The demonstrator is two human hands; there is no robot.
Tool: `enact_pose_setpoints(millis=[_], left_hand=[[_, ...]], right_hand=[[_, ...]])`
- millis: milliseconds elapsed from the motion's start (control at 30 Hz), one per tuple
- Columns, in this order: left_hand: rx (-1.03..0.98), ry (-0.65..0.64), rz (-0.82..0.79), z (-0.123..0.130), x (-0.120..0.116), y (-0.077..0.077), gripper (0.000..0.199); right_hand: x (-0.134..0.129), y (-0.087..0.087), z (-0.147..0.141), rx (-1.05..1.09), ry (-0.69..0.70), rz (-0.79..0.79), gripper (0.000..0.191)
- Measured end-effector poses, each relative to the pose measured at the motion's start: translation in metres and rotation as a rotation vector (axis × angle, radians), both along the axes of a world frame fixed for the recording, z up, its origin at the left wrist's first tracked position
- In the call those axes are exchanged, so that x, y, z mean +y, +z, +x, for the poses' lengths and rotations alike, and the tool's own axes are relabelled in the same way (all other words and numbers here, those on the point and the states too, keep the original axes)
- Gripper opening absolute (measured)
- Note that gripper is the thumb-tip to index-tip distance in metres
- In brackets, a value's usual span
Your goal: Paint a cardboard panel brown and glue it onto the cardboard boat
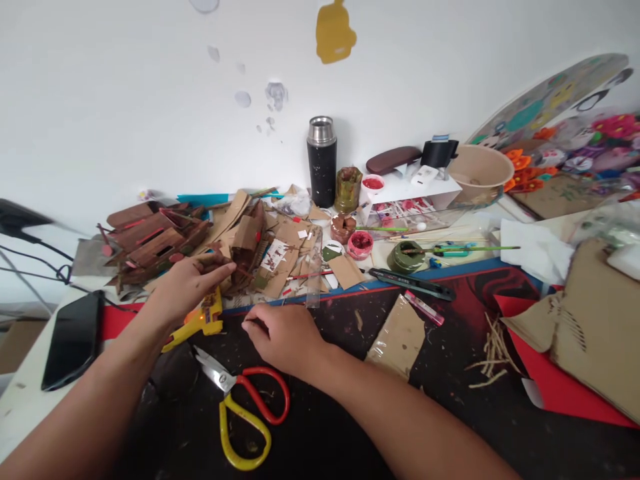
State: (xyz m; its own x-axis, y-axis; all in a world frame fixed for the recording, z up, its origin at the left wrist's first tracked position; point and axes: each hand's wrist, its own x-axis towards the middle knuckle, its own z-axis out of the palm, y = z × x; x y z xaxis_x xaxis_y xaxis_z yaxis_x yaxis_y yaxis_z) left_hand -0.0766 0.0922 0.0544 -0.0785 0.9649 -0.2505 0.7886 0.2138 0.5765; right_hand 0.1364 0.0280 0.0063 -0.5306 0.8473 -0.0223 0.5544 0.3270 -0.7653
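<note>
My left hand (187, 285) reaches forward with its fingers extended and touches a small brown cardboard model (247, 257) in a pile of cardboard scraps; whether it grips the model I cannot tell. Just beneath the left hand lies a yellow glue gun (200, 323). My right hand (285, 335) rests on the dark work mat (350, 427) with its fingers curled down; whether something small is pinched under them is hidden. Scissors (245, 407) with red and yellow handles lie just in front of the right hand.
A brown cardboard ship model (150, 240) sits at the back left, a black phone (73, 337) at the left edge. Behind stand a black flask (321, 162), paint pots (359, 244), brushes and a cutter knife (413, 283). Cardboard sheets (597, 327) and red paper lie right.
</note>
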Motion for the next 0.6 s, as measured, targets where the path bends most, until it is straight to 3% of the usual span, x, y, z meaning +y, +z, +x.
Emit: enact_pose_setpoints(millis=[300,600], left_hand=[[-0.029,0.022,0.019,0.004,0.0,-0.001,0.063],[0.081,-0.009,0.039,-0.004,0.004,-0.002,0.062]], right_hand=[[0.0,-0.001,-0.001,-0.012,0.012,-0.004,0.023],[0.0,0.0,-0.001,-0.027,0.022,0.007,0.023]])
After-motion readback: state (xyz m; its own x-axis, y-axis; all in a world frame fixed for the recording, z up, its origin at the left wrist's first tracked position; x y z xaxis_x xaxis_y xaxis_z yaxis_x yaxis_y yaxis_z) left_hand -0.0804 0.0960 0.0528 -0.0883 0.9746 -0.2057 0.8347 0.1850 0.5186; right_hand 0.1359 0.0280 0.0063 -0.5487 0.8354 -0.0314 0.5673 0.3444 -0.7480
